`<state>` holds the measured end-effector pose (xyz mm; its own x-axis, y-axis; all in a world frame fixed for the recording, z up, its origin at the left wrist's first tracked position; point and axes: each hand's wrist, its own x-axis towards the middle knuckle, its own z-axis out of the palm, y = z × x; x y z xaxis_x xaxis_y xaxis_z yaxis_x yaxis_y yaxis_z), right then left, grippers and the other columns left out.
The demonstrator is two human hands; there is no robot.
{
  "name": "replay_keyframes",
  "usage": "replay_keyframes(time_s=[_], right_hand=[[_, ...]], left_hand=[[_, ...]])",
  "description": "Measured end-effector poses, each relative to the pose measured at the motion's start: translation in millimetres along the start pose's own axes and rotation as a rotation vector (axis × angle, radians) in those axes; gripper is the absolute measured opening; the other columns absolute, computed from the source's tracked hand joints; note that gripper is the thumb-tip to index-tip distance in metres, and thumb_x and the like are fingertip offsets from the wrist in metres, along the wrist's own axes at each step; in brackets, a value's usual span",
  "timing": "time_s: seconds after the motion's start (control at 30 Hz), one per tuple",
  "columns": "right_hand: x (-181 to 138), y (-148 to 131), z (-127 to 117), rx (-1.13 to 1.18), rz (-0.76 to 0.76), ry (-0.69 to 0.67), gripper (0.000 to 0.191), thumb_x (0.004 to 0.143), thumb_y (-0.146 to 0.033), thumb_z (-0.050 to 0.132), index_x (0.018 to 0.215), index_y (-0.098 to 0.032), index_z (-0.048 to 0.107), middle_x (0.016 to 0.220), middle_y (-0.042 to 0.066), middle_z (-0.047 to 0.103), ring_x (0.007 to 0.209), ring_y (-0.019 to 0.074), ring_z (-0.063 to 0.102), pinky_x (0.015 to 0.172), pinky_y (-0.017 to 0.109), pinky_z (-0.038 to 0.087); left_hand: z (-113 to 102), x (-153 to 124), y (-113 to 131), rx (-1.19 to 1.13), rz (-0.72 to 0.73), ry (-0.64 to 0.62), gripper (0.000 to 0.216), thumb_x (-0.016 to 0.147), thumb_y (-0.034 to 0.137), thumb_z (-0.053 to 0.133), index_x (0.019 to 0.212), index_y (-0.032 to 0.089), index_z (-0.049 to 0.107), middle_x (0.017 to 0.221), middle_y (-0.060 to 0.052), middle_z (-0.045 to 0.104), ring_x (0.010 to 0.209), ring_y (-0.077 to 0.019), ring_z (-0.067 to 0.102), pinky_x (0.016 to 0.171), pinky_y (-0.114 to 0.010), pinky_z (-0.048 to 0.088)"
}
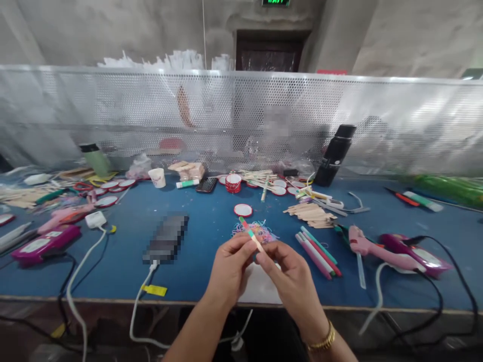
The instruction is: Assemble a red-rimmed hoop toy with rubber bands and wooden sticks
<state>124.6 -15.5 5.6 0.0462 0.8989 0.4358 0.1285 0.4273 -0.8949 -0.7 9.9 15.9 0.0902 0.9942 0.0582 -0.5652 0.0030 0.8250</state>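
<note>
While the left hand (228,266) pinches a colour-banded stick (252,234) between thumb and fingers, the right hand (294,271) appears closed on its near end. Stick raised over the worktop (124,256), near tangled threads (268,231). Step: apparently fine two-handed handling. Next move calls for steady, light fingertip pressure.

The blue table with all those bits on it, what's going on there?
A person's left hand and right hand pinch a slim stick with coloured bands, over the near side of the blue table. Just beyond them lies a tangle of coloured threads, with a red-rimmed white disc behind it. Several markers lie to the right.
</note>
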Motion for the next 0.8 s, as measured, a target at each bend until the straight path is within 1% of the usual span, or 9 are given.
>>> replay_keyframes(time_s=[0.07,0.13,0.17,0.23,0.3,0.37,0.53,0.7,0.8], right_hand=[[-2,4,2,-0.071,-0.046,0.086,0.019,0.089,-0.039,0.069,0.095,-0.021,0.069,0.087,0.003,0.072,0.077,0.0171,0.065,0.073,0.030,0.052],[-2,9,4,-0.114,-0.097,0.176,0.023,0.088,-0.036,0.070,0.106,-0.022,0.067,0.092,0.004,0.072,0.079,0.0171,0.067,0.073,0.030,0.054],[-3,12,4,-0.136,-0.125,0.210,0.023,0.089,-0.035,0.070,0.108,-0.023,0.066,0.093,0.004,0.072,0.079,0.0169,0.067,0.073,0.030,0.055],[-2,15,4,-0.181,-0.193,0.245,0.017,0.090,-0.032,0.069,0.104,-0.023,0.066,0.089,0.003,0.071,0.076,0.0161,0.067,0.070,0.029,0.054],[-2,17,2,-0.213,-0.263,0.237,0.008,0.091,-0.028,0.067,0.097,-0.023,0.066,0.083,0.001,0.070,0.072,0.0151,0.066,0.068,0.028,0.053],[-3,17,0,-0.224,-0.318,0.208,0.001,0.092,-0.024,0.065,0.092,-0.024,0.065,0.080,0.000,0.069,0.071,0.0146,0.065,0.067,0.027,0.051],[-5,18,-3,-0.225,-0.336,0.153,0.008,0.095,-0.025,0.061,0.087,-0.023,0.063,0.077,0.000,0.068,0.070,0.0151,0.064,0.067,0.027,0.049],[-5,20,-3,-0.224,-0.307,0.170,0.011,0.095,-0.030,0.062,0.090,-0.021,0.065,0.081,0.001,0.070,0.073,0.0157,0.065,0.070,0.027,0.050],[-4,21,0,-0.218,-0.308,0.200,0.012,0.095,-0.031,0.063,0.094,-0.021,0.067,0.084,0.002,0.072,0.073,0.0152,0.066,0.071,0.027,0.051]], left_hand=[[-1,3,0,0.014,-0.022,-0.007,0.026,0.058,0.037,0.092,0.070,0.016,0.080,0.084,-0.005,0.068,0.074,-0.0140,0.062,0.071,-0.027,0.052],[-1,7,-1,0.039,-0.040,-0.002,0.026,0.059,0.036,0.092,0.072,0.016,0.081,0.085,-0.006,0.069,0.074,-0.0144,0.062,0.072,-0.027,0.052],[-2,9,-1,0.049,-0.045,0.011,0.027,0.058,0.036,0.092,0.073,0.016,0.081,0.085,-0.006,0.070,0.073,-0.0140,0.062,0.070,-0.027,0.052],[-4,11,-3,0.077,-0.047,0.042,0.029,0.057,0.036,0.093,0.075,0.017,0.082,0.081,-0.006,0.070,0.068,-0.0128,0.059,0.064,-0.026,0.049],[-5,12,-5,0.123,-0.038,0.036,0.028,0.059,0.037,0.092,0.075,0.016,0.081,0.078,-0.006,0.069,0.065,-0.0124,0.057,0.061,-0.026,0.048],[-7,11,-8,0.168,-0.020,0.014,0.025,0.063,0.036,0.090,0.073,0.015,0.080,0.079,-0.006,0.067,0.066,-0.0128,0.058,0.062,-0.027,0.048],[-8,7,-12,0.177,0.059,0.036,0.021,0.066,0.032,0.089,0.070,0.015,0.079,0.085,-0.005,0.066,0.069,-0.0131,0.059,0.064,-0.028,0.049],[-2,4,-9,0.152,-0.028,0.075,0.028,0.062,0.035,0.091,0.077,0.015,0.079,0.074,-0.003,0.066,0.063,-0.0103,0.055,0.063,-0.026,0.047],[1,3,-6,0.118,-0.043,0.080,0.035,0.057,0.036,0.094,0.080,0.014,0.079,0.071,-0.003,0.068,0.062,-0.0095,0.056,0.063,-0.023,0.045]])
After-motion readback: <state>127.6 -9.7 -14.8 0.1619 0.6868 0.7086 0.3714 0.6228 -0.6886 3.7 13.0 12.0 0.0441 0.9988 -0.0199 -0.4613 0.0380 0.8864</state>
